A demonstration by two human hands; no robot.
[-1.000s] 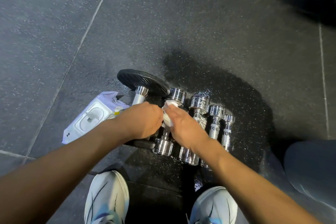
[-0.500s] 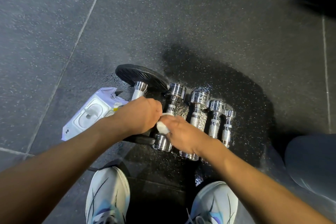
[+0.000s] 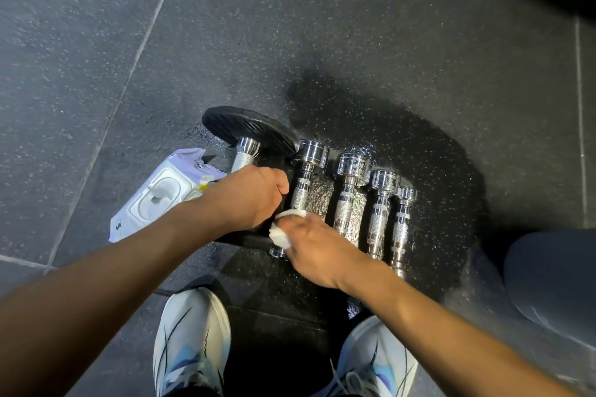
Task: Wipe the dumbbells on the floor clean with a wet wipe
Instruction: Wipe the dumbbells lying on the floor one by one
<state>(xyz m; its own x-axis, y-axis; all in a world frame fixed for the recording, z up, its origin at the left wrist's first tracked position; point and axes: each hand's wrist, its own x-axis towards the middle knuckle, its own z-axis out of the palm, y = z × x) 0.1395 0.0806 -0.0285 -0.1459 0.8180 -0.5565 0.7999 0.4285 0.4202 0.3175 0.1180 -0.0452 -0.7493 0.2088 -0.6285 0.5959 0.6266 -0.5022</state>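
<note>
Chrome dumbbells point(image 3: 350, 200) are lying side by side in a row at the centre of the frame on the dark rubber floor point(image 3: 354, 42), lined up by size, seemingly so each can be cleaned in turn. At the left end of the row, a larger dumbbell with black plates point(image 3: 248, 130) is being steadied by the left hand point(image 3: 248, 196), whose fingers are curling down around its handle, though the handle beneath the hand is hidden. The right hand point(image 3: 314, 245) is pinching a folded white wet wipe point(image 3: 283, 229) between thumb and fingers, pressing it against the near end of the second dumbbell point(image 3: 306, 177), whose lower head is just peeking out below the wipe. A white pack of wipes point(image 3: 161, 193) is sitting with its lid open at centre left, just beside the left wrist, probably to keep fresh wipes within reach. Two white sneakers point(image 3: 193, 342) are showing at the bottom edge. The three smaller dumbbells to the right are lying untouched.
</note>
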